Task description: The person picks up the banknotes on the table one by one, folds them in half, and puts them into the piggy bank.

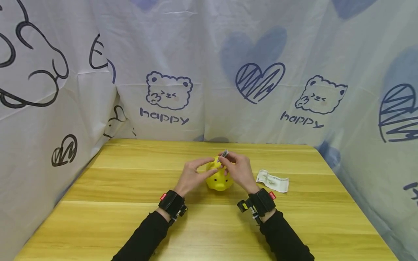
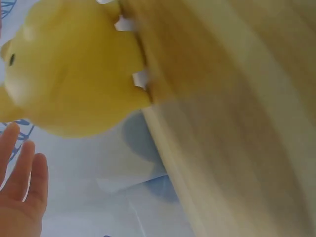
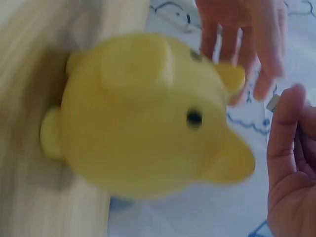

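Black sleeves point(image 1: 143, 235) nearest, then black wrist straps point(image 1: 172, 203) with small devices. Left hand point(image 1: 192, 175) beside the pig's head, fingers spread, thumb and index apart, holding nothing; contact with pig: cannot tell. Right hand point(image 1: 241, 172) just above pig, fingers pinching a small folded paper point(image 1: 225, 153). Yellow pig figure point(image 1: 219, 182) upright on the wood-grain counter point(image 1: 130, 185), between and below the hands, snout toward the wearer. Pale printed paper slip point(image 1: 275, 183) flat on counter, right of right hand. Behind: white cloth point(image 1: 212, 47) with blue hearts, bear faces, "happy" lettering.
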Action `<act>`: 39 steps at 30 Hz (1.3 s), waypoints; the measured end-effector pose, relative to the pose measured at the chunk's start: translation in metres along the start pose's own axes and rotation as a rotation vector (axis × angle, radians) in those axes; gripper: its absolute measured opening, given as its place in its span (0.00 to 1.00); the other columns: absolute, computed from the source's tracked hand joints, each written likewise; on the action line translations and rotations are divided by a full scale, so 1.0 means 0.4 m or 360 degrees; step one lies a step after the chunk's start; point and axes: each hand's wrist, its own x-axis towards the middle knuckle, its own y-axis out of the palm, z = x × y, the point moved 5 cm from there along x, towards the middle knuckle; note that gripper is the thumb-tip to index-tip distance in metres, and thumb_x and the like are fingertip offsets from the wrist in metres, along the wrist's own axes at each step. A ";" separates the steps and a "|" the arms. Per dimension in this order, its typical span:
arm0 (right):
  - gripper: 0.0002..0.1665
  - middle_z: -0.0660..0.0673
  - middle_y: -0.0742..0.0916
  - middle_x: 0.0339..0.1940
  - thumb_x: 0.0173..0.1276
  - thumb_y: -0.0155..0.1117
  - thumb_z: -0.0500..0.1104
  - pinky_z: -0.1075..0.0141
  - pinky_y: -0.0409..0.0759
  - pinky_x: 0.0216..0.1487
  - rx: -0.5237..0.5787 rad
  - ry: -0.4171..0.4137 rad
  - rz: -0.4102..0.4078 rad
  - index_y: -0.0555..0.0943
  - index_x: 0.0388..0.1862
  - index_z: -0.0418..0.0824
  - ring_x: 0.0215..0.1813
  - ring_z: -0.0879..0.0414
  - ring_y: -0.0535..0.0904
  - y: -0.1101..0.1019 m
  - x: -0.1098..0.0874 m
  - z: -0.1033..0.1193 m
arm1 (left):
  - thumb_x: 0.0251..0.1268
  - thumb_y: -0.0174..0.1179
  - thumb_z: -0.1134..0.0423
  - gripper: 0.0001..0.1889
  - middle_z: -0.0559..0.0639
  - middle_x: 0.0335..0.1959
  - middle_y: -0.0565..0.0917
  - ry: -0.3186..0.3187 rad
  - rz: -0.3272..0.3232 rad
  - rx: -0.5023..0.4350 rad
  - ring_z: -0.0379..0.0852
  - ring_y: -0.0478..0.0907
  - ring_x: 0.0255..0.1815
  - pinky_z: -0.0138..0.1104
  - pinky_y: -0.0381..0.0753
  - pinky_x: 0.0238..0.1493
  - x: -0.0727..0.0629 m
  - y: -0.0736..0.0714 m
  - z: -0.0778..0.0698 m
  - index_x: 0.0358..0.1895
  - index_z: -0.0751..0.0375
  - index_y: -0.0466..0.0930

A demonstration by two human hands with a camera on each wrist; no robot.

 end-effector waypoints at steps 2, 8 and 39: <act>0.13 0.42 0.88 0.29 0.71 0.62 0.44 0.68 0.78 0.23 -0.0089 0.0021 -0.0024 0.86 0.45 0.37 0.23 0.52 0.81 -0.016 0.004 -0.009 | 0.58 0.70 0.54 0.25 0.56 0.60 0.81 -0.0054 0.0067 0.0059 0.53 0.77 0.63 0.47 0.74 0.64 -0.001 0.009 0.007 0.59 0.58 0.81; 0.11 0.45 0.89 0.33 0.71 0.63 0.45 0.70 0.79 0.30 -0.0288 0.0035 -0.0043 0.87 0.44 0.40 0.30 0.57 0.82 -0.038 0.011 -0.031 | 0.56 0.71 0.47 0.36 0.56 0.67 0.75 -0.0200 0.0201 0.0163 0.54 0.70 0.69 0.51 0.67 0.69 0.000 0.030 0.022 0.67 0.57 0.73; 0.10 0.46 0.90 0.35 0.72 0.62 0.44 0.62 0.82 0.38 -0.0451 0.0052 0.0001 0.87 0.43 0.41 0.37 0.55 0.85 -0.025 0.017 -0.043 | 0.52 0.70 0.37 0.51 0.55 0.67 0.70 -0.0541 0.0541 0.0090 0.49 0.73 0.54 0.42 0.78 0.53 0.020 0.096 0.049 0.76 0.54 0.55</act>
